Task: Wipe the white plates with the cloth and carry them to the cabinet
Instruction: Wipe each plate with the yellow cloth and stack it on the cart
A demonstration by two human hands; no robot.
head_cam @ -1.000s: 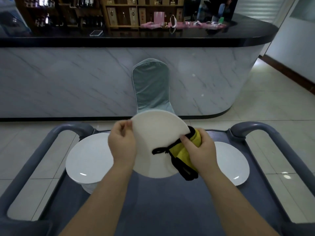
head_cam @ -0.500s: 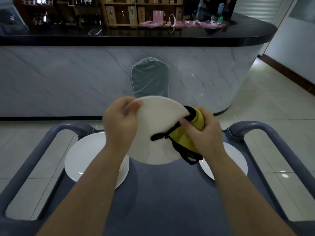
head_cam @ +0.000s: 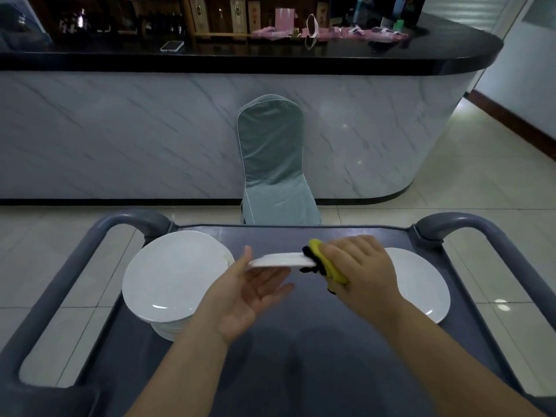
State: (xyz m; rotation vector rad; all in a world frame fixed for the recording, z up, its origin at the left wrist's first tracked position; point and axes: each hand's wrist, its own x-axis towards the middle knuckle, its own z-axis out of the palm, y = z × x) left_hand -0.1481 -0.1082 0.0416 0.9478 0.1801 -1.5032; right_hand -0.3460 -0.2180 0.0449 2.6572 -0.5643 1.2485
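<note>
Grey cart (head_cam: 301,371): flat deck, tube handle each side. Covered chair (head_cam: 272,152): just beyond cart's far edge, in front of marble-front counter (head_cam: 120,130) w/ black top. On top: phone (head_cam: 171,46) at left, pink items (head_cam: 328,33) at right. Shelving (head_cam: 222,13) behind. Tiled floor (head_cam: 451,191).

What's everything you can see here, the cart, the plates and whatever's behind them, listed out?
cart: one, grey, nearest, looped handles both sides.
held plate: one, white, level above the cart's middle.
cloth: one, yellow with black trim, on the held plate's right edge.
plate stack: one, white, cart's left side.
single plate: one, white, cart's right side.
counter: one, black top, marbled front, behind.
chair: one, grey-green cover, against the counter.
phone: one, pale, counter top, left.
left hand: palm up, fingers under the held plate.
right hand: grips the cloth.
</note>
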